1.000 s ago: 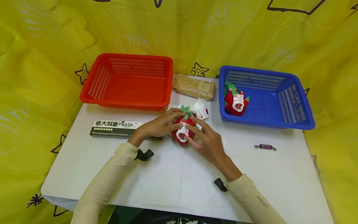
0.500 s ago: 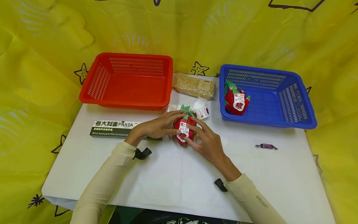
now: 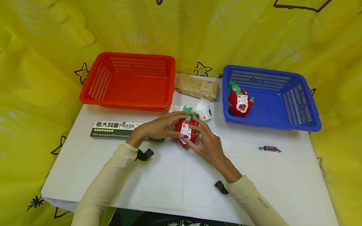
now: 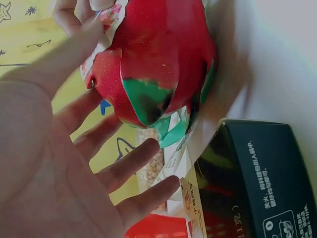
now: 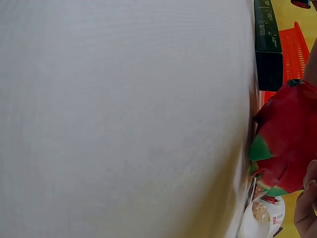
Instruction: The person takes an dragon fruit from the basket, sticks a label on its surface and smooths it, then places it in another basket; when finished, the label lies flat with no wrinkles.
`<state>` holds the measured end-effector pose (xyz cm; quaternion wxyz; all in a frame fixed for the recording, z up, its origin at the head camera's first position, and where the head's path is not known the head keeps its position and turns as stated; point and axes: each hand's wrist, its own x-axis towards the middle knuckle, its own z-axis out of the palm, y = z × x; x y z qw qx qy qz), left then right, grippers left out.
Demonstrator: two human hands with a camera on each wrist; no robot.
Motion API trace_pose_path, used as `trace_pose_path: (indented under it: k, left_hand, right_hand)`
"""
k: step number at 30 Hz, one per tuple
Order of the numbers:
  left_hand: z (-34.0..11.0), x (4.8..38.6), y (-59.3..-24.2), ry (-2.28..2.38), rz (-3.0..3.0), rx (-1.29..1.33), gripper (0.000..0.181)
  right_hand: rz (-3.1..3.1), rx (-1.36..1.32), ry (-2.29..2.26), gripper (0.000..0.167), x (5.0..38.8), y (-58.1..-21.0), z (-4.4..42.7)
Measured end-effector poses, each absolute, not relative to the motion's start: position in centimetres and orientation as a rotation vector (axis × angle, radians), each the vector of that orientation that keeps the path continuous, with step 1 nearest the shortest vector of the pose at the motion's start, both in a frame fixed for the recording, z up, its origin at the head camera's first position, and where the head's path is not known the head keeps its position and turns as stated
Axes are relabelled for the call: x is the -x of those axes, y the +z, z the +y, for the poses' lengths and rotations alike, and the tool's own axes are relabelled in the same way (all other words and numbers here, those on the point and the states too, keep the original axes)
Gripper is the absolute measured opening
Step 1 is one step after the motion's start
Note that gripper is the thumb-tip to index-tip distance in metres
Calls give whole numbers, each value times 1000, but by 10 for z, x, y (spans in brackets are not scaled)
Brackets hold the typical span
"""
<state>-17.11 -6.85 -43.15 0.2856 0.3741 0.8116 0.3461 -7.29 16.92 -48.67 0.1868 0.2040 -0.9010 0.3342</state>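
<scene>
A red dragon fruit with green tips [image 3: 193, 135], perhaps a model, stands on the white table between both hands. It carries a white label [image 3: 185, 128], whose edge lifts a little in the left wrist view. My left hand [image 3: 158, 127] lies at its left side; the thumb presses the label while the other fingers stretch out fairly straight. From the right, my right hand [image 3: 210, 144] holds the fruit with curled fingers and thumb. In the right wrist view, the dragon fruit [image 5: 285, 134] and some fingertips [image 5: 306, 203] show at the right edge.
A red basket [image 3: 133, 105] stands back left. The blue basket [image 3: 271, 122] at right holds another dragon fruit [image 3: 234, 102]. A bag of yellow grain [image 3: 192, 86], white labelled pieces [image 3: 203, 113], a pasta box [image 3: 108, 133] and a purple wrapped candy [image 3: 270, 148] lie around.
My left thumb has slid down the label towards its lower edge, close to the right thumb. The right hand has shifted slightly, and the fruit stays in place.
</scene>
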Motion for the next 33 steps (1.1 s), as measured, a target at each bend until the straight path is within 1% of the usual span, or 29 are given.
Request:
trace_pose_path:
  k: [5, 11, 13, 19, 24, 27, 30, 33]
  left_hand:
    - [-69, 170, -432, 946, 2173, -1011, 82]
    - [-68, 168, -433, 939, 2189, -1037, 81]
    - [-68, 169, -432, 939, 2201, -1045, 76]
    - [-62, 173, -431, 963, 2266, -1077, 51]
    - [-63, 176, -432, 972, 2250, -1073, 47]
    - [-64, 176, -432, 993, 2229, -1081, 47]
    - [-66, 176, -433, 997, 2236, -1070, 48]
    - [-66, 175, -434, 1021, 2246, -1023, 46]
  right_hand:
    - [-2585, -550, 965, 58, 72, -481, 168]
    - [-2636, -520, 1005, 55, 71, -478, 166]
    - [-2642, -517, 998, 55, 71, -478, 166]
    - [-2621, -539, 941, 58, 71, -479, 168]
    - [-2612, -546, 911, 59, 71, -479, 169]
    - [-2647, -529, 860, 63, 72, -477, 169]
    - [-2723, -481, 773, 74, 75, -473, 168]
    - [-2824, -419, 693, 82, 78, -467, 167]
